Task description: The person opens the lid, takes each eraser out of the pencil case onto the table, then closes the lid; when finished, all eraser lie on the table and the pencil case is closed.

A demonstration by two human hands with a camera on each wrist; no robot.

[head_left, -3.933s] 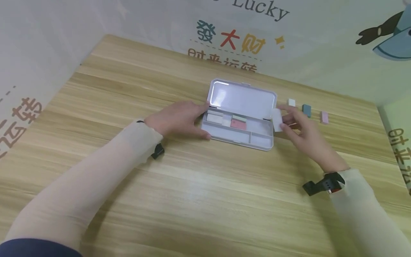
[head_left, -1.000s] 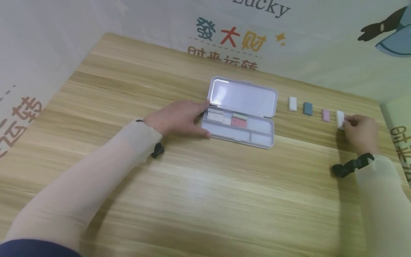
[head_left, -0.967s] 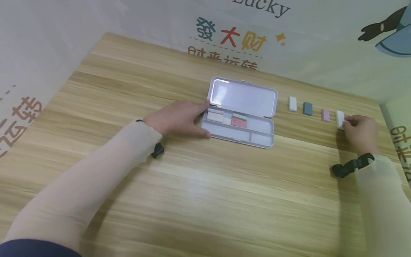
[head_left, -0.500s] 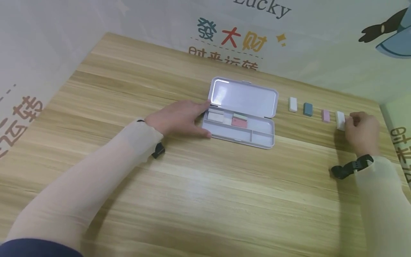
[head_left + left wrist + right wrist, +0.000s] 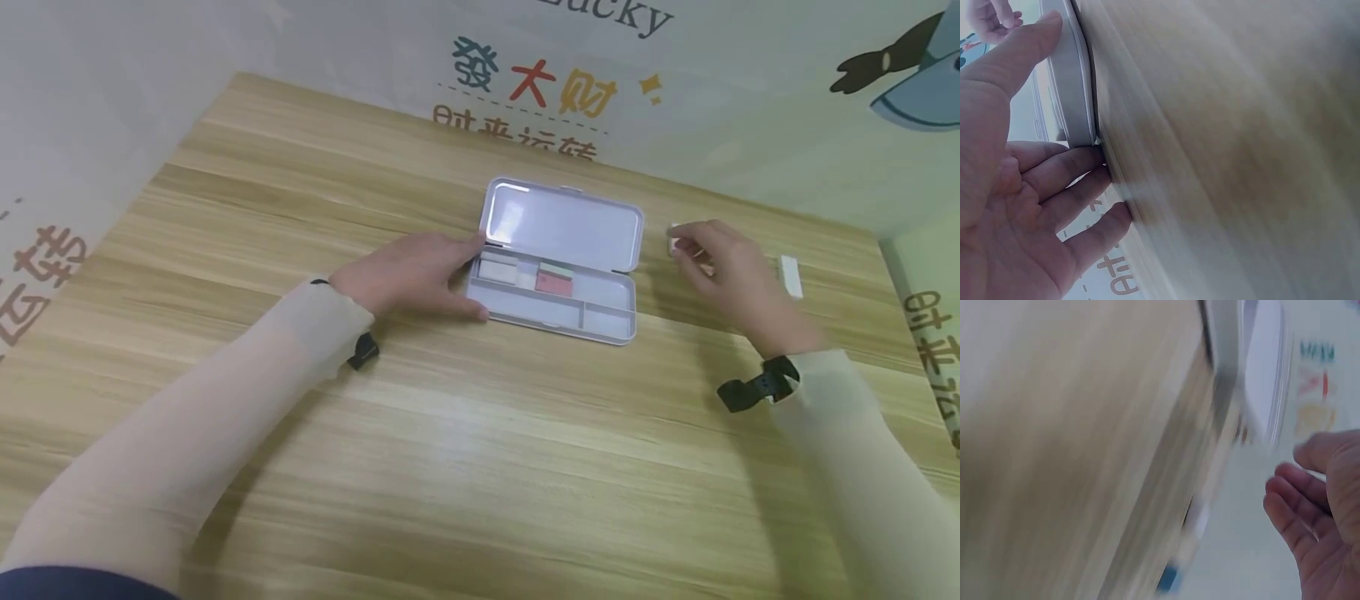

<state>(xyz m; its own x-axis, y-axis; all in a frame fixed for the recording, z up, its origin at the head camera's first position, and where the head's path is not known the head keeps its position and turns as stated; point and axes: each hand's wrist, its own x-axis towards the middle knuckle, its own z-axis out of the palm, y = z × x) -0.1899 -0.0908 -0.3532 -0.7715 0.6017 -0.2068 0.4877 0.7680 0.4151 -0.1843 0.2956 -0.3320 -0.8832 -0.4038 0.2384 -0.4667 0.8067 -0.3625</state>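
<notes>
A pale lilac pencil case (image 5: 609, 323) lies with its lid (image 5: 566, 221) raised. My left hand (image 5: 416, 275) rests at the case's left end, fingers extended, thumb by the front corner; the left wrist view shows fingertips (image 5: 1094, 156) against its end. In its back compartment sit a white eraser (image 5: 498, 271) and a pink eraser (image 5: 554, 284) with a green strip behind. My right hand (image 5: 723, 271) hovers right of the case, fingers loosely bent, holding nothing. Its fingertips overlap a white eraser (image 5: 672, 241); a blue eraser (image 5: 1169, 578) shows only in the blurred right wrist view.
Another white eraser (image 5: 790, 277) lies farther right on the wooden table (image 5: 450, 467). A pale printed cloth (image 5: 360, 50) hangs behind the table's back edge. Black wrist cameras sit at both cuffs.
My right hand carried a white eraser from beside the case to the right end of the row, released it, then moved back left. The left hand has stayed at the case.
</notes>
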